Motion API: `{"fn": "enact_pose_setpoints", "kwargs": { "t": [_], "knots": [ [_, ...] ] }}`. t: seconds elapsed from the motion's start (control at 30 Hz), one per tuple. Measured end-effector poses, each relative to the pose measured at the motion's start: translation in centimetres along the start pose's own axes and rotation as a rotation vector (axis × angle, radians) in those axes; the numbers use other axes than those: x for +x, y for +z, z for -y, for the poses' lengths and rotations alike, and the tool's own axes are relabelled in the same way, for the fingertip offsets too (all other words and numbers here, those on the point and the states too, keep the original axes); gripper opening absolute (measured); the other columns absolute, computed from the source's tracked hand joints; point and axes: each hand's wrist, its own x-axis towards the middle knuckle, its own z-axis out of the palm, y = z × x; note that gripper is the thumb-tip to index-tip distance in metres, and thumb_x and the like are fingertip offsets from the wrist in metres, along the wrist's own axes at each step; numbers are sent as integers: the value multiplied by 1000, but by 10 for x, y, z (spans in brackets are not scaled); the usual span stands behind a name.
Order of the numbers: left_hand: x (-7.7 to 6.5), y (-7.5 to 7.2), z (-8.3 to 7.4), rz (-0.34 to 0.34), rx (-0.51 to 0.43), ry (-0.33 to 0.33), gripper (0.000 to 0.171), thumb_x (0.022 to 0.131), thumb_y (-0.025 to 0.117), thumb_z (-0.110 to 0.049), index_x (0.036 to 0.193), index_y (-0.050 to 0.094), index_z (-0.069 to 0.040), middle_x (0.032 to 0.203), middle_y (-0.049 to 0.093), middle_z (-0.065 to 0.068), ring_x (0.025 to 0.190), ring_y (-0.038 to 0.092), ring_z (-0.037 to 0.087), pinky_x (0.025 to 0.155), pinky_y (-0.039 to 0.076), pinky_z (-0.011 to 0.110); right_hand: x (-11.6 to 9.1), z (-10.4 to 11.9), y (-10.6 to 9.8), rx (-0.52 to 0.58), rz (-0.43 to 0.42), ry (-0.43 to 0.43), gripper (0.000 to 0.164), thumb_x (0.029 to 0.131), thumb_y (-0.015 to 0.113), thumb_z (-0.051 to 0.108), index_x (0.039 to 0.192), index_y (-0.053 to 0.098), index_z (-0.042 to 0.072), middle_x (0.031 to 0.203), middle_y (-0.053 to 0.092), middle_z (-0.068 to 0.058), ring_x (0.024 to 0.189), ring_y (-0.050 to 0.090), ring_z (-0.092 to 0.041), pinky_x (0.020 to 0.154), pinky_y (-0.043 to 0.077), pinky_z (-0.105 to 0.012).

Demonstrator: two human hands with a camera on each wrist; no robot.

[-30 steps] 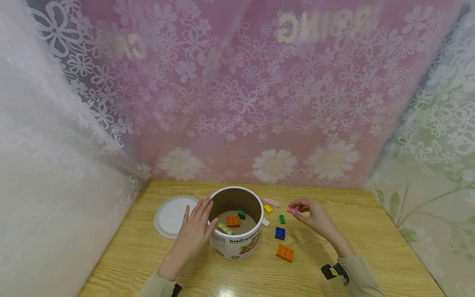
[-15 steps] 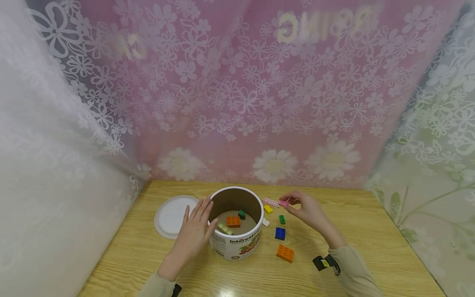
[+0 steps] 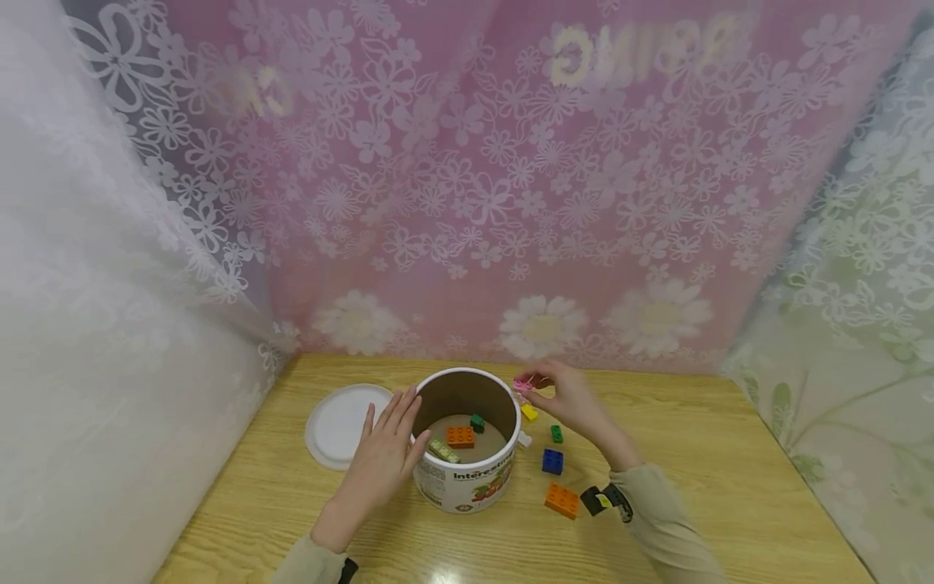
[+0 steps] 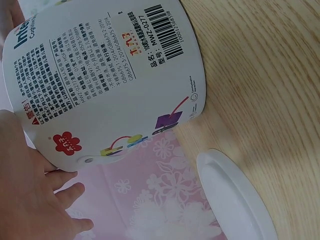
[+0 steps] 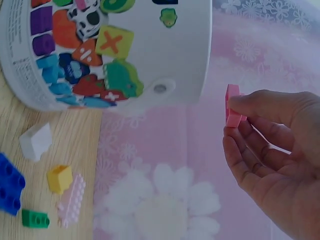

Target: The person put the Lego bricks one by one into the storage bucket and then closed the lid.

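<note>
A white printed bucket point(image 3: 467, 489) stands on the table, its top uncovered. My left hand point(image 3: 387, 442) rests against the left of its rim with fingers straight; the left wrist view shows that hand point(image 4: 37, 187) at the rim too. Between thumb and fingers my right hand point(image 3: 569, 401) pinches a pink toy brick point(image 5: 232, 106), held up just right of the rim. Inside the bucket lie an orange brick point(image 3: 460, 437), a dark green brick point(image 3: 477, 422) and a pale green piece point(image 3: 443, 451).
Right of the bucket lie a yellow brick point(image 3: 529, 414), white piece point(image 3: 524, 440), green brick point(image 3: 557, 434), blue brick point(image 3: 552, 461), orange brick point(image 3: 562, 501) and a light pink studded strip point(image 5: 73, 200). A white lid point(image 3: 339, 426) lies at left. Floral curtains surround the table.
My right hand has moved left with the pink brick, from over the table's right side to beside the bucket's rim. The left hand has stayed at the rim.
</note>
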Motion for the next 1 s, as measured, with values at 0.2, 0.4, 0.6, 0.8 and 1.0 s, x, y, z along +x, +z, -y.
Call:
{"fn": "enact_pose_setpoints", "kwargs": {
  "t": [0.2,0.4,0.6,0.8,1.0],
  "knots": [
    [0,2,0,-4,-4,3,61,107,48,-40,154,42,-2,163,34,12,151,29,33,118,18,66,15,8,15,16,17,-25,21,91,75,5,112,74,8,108,69,-7,94,67,-24,86,58,-46],
    [1,2,1,-13,-2,5,62,108,45,-43,153,43,-1,163,35,12,150,31,34,118,18,66,30,15,33,55,48,-46,21,92,74,4,113,74,8,107,71,-6,94,67,-23,84,59,-41],
    [1,3,1,-25,-3,6,60,104,56,-34,152,44,0,162,36,13,149,32,36,117,19,67,41,21,51,48,46,-76,20,90,75,3,110,75,8,104,69,-7,93,68,-22,82,59,-39],
    [1,3,1,-10,-17,-7,60,105,55,-34,154,42,-2,163,34,12,150,30,34,119,17,66,47,23,66,33,62,-46,19,90,75,5,109,75,9,103,67,-7,91,69,-23,82,59,-42],
    [0,3,2,8,5,-9,62,108,44,-43,155,40,-4,164,32,10,152,27,31,119,17,65,50,25,74,10,67,-19,18,91,75,6,109,75,10,102,67,-6,90,69,-21,80,59,-36]
  ]
}}
